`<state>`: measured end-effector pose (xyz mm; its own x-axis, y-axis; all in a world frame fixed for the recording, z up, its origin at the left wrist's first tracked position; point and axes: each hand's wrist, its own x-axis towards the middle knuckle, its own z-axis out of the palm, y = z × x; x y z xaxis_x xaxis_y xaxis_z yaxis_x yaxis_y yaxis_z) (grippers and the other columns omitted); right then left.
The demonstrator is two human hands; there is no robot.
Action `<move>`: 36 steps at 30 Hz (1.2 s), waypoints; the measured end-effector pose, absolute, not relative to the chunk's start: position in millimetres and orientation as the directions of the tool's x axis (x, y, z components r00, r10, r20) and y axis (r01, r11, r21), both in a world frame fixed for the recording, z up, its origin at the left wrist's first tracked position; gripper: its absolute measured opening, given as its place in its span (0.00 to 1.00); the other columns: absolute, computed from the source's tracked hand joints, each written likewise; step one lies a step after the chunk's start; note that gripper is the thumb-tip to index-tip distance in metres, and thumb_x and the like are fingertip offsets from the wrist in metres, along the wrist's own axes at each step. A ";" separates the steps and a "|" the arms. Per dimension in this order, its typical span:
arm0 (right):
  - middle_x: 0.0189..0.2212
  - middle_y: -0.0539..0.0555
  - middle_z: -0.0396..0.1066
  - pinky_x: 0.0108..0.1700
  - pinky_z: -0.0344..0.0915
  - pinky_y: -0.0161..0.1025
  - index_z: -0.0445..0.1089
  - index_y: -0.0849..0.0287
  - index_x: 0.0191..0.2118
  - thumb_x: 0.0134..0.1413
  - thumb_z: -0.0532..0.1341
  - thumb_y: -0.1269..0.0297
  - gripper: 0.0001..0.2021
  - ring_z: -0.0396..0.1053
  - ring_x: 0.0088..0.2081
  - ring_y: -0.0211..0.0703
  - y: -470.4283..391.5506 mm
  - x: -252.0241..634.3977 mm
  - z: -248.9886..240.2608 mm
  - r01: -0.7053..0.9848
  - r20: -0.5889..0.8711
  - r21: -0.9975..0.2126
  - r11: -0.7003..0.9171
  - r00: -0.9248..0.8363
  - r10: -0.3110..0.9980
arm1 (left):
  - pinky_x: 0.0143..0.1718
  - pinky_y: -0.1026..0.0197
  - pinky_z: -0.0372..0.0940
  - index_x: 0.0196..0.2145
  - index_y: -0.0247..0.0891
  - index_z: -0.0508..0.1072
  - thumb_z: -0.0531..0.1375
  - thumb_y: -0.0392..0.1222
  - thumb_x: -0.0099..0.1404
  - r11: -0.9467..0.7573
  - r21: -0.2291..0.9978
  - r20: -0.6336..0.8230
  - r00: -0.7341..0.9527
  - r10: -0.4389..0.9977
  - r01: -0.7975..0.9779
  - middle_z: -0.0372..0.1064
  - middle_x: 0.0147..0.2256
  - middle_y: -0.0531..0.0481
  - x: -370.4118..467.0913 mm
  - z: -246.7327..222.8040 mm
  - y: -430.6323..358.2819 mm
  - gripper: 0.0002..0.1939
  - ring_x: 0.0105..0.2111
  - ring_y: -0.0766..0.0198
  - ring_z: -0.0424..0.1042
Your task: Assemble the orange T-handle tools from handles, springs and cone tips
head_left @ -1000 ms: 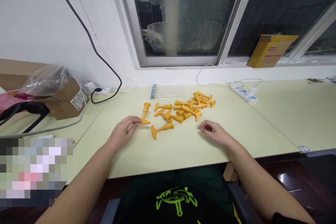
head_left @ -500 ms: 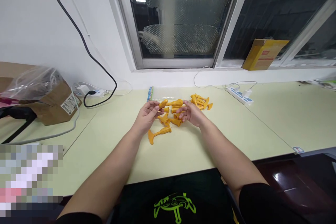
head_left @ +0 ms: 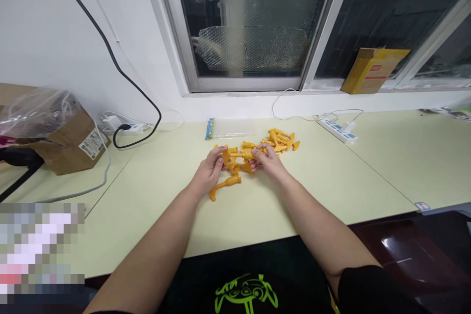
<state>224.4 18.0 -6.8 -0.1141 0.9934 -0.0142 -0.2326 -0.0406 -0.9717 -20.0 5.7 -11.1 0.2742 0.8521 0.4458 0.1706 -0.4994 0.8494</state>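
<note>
Between both hands is a yellow plastic piece (head_left: 237, 155) with a curved crossbar at one end and a ribbed, flared shaft at the other. My left hand (head_left: 210, 169) pinches the crossbar end. Fingers of my right hand (head_left: 270, 163) are closed on the flared end. Beneath and behind it lie several similar yellow pieces, partly hidden by the hands. One loose yellow piece (head_left: 225, 186) rests nearer to me, its crossbar to the left. Farther right sits a small heap of yellow pieces (head_left: 281, 138).
A clear plastic bag (head_left: 231, 129) lies behind the pieces. On the left stands a cardboard box (head_left: 75, 144) beside a power strip (head_left: 128, 129). Another power strip (head_left: 336, 130) is at right, and a yellow carton (head_left: 373, 72) leans on the windowsill.
The held yellow piece has come slightly lower and turned, its crossbar now standing upright in the left fingers. My right hand has closed round its flared end.
</note>
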 end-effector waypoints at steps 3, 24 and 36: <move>0.25 0.48 0.76 0.30 0.75 0.40 0.67 0.54 0.45 0.48 0.72 0.44 0.26 0.74 0.24 0.40 19.0 227.8 -7.3 -0.183 0.002 -0.983 -0.025 -0.144 0.990 | 0.43 0.52 0.73 0.60 0.43 0.73 0.56 0.50 0.73 -0.434 0.875 0.375 0.266 0.888 0.216 0.77 0.39 0.47 -19.6 -9.4 4.2 0.22 0.33 0.62 0.74; 0.27 0.48 0.72 0.30 0.73 0.41 0.70 0.54 0.42 0.52 0.70 0.43 0.22 0.71 0.26 0.40 12.8 236.1 -0.1 -0.092 0.151 -0.987 0.131 -0.266 0.952 | 0.52 0.50 0.69 0.45 0.47 0.84 0.72 0.48 0.57 -0.625 0.678 0.554 0.291 0.780 0.386 0.68 0.42 0.46 -31.1 14.0 2.6 0.16 0.45 0.55 0.71; 0.31 0.49 0.67 0.34 0.68 0.41 0.68 0.51 0.46 0.57 0.67 0.48 0.17 0.69 0.31 0.43 5.5 221.0 -11.7 0.006 0.313 -0.946 0.324 -0.239 0.919 | 0.47 0.53 0.72 0.42 0.39 0.75 0.64 0.62 0.65 -0.305 0.947 0.319 0.188 0.929 -0.101 0.75 0.49 0.41 -31.6 10.5 6.8 0.23 0.44 0.56 0.77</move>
